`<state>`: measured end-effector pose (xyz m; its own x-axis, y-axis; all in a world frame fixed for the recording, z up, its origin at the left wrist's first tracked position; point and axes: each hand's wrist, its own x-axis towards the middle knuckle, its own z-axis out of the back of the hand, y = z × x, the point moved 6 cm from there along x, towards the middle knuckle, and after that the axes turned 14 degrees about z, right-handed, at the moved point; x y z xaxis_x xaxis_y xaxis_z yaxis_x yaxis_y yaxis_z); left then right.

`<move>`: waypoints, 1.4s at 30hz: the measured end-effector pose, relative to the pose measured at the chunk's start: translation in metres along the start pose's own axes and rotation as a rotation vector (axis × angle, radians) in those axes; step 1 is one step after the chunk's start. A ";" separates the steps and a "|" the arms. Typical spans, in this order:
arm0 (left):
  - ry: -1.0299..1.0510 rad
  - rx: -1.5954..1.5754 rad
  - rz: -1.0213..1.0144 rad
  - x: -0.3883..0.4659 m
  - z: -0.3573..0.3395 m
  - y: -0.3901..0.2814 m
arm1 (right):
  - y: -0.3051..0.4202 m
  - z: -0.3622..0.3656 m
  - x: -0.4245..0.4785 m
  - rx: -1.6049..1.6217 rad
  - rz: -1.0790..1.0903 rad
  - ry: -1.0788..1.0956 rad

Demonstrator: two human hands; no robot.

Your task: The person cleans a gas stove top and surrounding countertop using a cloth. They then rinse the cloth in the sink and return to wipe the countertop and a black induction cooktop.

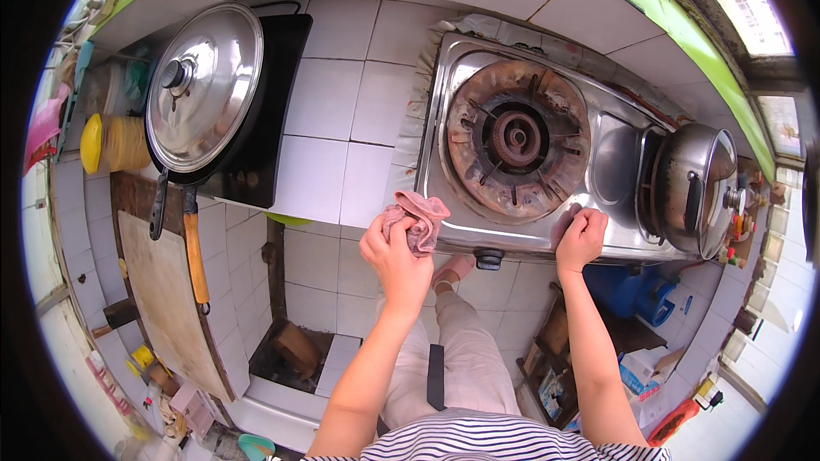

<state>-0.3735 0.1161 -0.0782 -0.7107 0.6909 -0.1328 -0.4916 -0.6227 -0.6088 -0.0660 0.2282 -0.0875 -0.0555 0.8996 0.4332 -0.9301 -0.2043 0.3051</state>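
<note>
A crumpled pink cloth (419, 221) is bunched in my left hand (397, 262), near the front left corner of the stainless-steel gas stove (477, 227). My right hand (582, 240) is curled into a fist at the stove's front edge, with nothing visible inside it; whether it rests on the steel I cannot tell. Between and beyond the hands sits a round, rust-brown burner (517, 136) with a heavy ring around it. A black control knob (489, 259) juts from the stove's front.
At right, a lidded steel pot (688, 189) stands on the second burner. On the left, a wok with a domed steel lid (208, 86) sits on a black induction cooktop (282, 102), its wooden handle (196, 256) overhanging the counter. Below the stove lies a blue gas cylinder (631, 291).
</note>
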 end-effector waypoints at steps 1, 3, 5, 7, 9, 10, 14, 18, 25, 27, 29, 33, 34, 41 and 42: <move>-0.026 0.053 -0.066 -0.004 0.002 -0.003 | 0.000 0.000 0.001 0.008 0.001 0.000; -0.071 0.071 -0.162 0.009 0.002 -0.017 | 0.001 0.001 0.001 0.020 0.003 0.005; -0.097 0.085 -0.218 0.039 -0.004 -0.032 | 0.001 0.000 0.000 0.017 0.016 0.008; -0.120 0.078 -0.271 0.062 -0.008 -0.048 | 0.002 -0.001 0.001 0.016 0.034 0.001; -0.113 0.090 -0.293 0.056 -0.009 -0.048 | 0.002 -0.001 0.000 0.009 0.023 0.014; -0.092 0.108 -0.293 0.043 -0.009 -0.042 | 0.002 0.000 -0.001 0.003 0.016 0.019; -0.069 0.116 -0.277 -0.017 0.000 -0.013 | 0.000 0.001 -0.002 -0.002 0.038 0.022; -0.042 0.101 -0.276 -0.014 0.000 -0.020 | 0.002 -0.001 -0.003 -0.010 0.078 0.022; -0.054 0.117 -0.338 0.034 -0.011 -0.041 | 0.002 -0.002 -0.003 -0.032 0.086 0.023; -0.040 0.112 -0.335 0.039 -0.010 -0.043 | 0.002 -0.001 -0.003 -0.031 0.097 0.018; -0.017 0.108 -0.364 0.048 -0.013 -0.044 | 0.002 -0.001 -0.002 -0.030 0.105 0.013; 0.081 0.155 -0.441 0.048 -0.015 -0.039 | 0.004 -0.002 -0.002 -0.035 0.088 0.015; 0.101 0.144 -0.469 0.046 -0.013 -0.038 | 0.004 -0.002 -0.002 -0.036 0.087 0.017; 0.199 0.147 -0.594 -0.015 -0.011 -0.028 | 0.001 -0.001 -0.004 -0.044 0.080 0.007; 0.187 0.097 -0.618 -0.029 -0.018 -0.024 | 0.002 -0.001 -0.004 -0.040 0.078 0.007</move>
<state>-0.3322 0.1174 -0.0742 -0.1875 0.9790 0.0796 -0.8307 -0.1147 -0.5447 -0.0678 0.2248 -0.0897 -0.1306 0.8843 0.4483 -0.9367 -0.2582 0.2365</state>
